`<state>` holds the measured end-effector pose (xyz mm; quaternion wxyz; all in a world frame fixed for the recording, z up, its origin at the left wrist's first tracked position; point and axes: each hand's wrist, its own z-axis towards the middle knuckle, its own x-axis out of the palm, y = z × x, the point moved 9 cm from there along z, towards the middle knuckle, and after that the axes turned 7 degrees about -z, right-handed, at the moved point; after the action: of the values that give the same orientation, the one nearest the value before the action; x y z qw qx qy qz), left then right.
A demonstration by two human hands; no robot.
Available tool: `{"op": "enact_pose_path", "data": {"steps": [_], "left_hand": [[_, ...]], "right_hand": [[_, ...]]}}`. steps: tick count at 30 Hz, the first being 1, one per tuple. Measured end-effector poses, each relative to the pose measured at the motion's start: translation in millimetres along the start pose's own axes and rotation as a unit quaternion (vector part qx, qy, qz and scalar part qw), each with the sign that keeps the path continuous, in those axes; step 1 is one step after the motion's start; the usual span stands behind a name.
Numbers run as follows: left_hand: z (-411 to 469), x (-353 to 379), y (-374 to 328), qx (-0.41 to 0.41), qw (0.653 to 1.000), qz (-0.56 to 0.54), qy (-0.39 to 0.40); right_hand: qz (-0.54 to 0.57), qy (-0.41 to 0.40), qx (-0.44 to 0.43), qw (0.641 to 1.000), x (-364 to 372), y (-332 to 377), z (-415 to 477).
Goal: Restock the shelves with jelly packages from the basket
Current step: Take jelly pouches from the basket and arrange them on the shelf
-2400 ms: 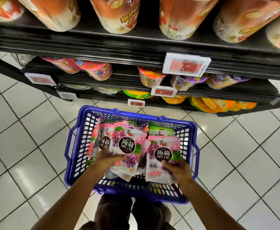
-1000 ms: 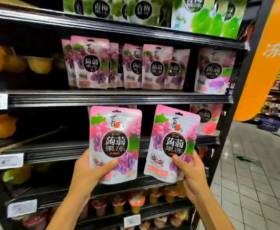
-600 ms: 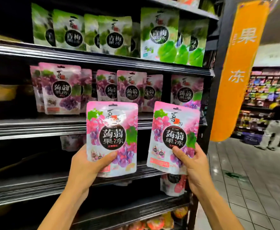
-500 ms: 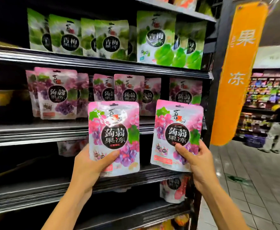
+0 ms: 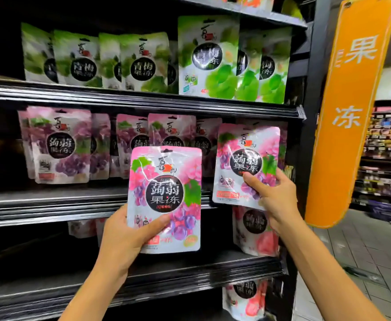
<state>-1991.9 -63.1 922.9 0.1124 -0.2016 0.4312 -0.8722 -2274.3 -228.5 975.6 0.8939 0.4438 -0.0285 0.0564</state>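
Pink glossy flat pouch (image 5: 166,181) in left hand (image 5: 122,237)

Supermarket aisle — stocked shelves (image 5: 143,105); orange aisle sign (image 5: 351,107)

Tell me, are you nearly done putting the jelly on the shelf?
Not yet. Done: a row of grape packs stands on the middle shelf. In hand: the left hand holds one pack, the right hand holds a second pack up by the row's right end. Left: both need placing. The basket is out of view, so more may wait.
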Motion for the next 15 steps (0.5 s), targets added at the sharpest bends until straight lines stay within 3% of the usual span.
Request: {"op": "enact_pose_path", "data": {"steps": [11,15], "left_hand": [[8,10,6,-0.001,1.0,0.015,-0.018],[7,12,8,-0.002,1.0,0.019,-0.024]], "right_hand": [[-0.022,0.024,-0.006,0.999,25,-8,54],[-0.078,0.082,-0.006,0.994,28,-12,57]]}}
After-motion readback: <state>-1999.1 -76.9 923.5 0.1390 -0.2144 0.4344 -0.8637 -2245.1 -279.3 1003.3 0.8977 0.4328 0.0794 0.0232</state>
